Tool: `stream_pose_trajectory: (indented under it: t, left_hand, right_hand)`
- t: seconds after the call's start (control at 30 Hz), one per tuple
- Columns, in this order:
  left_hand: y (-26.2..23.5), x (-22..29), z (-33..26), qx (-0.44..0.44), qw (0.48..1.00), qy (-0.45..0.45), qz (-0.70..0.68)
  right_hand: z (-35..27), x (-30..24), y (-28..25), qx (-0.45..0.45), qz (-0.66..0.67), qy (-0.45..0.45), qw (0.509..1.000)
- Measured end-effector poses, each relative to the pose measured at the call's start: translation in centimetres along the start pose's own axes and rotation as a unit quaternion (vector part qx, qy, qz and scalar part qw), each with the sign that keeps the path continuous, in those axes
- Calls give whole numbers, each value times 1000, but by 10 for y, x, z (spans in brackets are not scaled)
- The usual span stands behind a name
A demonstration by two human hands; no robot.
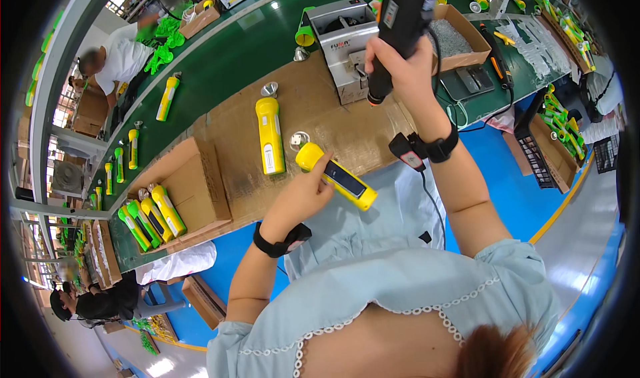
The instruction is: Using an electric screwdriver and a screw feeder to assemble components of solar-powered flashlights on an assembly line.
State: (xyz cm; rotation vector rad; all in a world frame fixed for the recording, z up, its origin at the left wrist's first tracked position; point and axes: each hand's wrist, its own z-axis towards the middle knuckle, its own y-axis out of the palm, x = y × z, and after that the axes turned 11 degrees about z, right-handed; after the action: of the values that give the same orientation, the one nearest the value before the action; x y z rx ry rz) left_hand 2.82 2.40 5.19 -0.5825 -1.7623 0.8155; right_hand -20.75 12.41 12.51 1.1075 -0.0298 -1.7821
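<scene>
Left hand (pixel 301 195): curled on torch (pixel 343 181) at desk's (pixel 230 78) near edge | right hand (pixel 410 70): wrapped round raised driver (pixel 404 21) | best: brace torch, hold driver straight

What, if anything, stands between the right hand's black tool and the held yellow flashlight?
Nothing visible: only bare brown cardboard shows between the black tool in the right hand and the yellow flashlight in the left hand. A shiny reflector by its head lies left of that line.
</scene>
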Motion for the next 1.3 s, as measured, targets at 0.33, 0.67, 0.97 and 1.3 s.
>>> stream_pose_trajectory:
  t: [0.33, 0.67, 0.97, 1.3]
  left_hand:
    - [24, 16, 21, 329, 895, 31, 299]
    - [37, 3, 38, 332, 898, 29, 289]
    - [37, 3, 40, 346, 892, 23, 289]
    - [36, 5, 38, 348, 899, 18, 265]
  right_hand:
    - [-38, -29, 8, -57, -61, -8, 996]
    - [-52, -13, -4, -55, -34, -13, 998]
    - [-51, 2, 2, -9, -8, 0, 1000]
    - [-56, 21, -3, -13, -58, 48, 997]
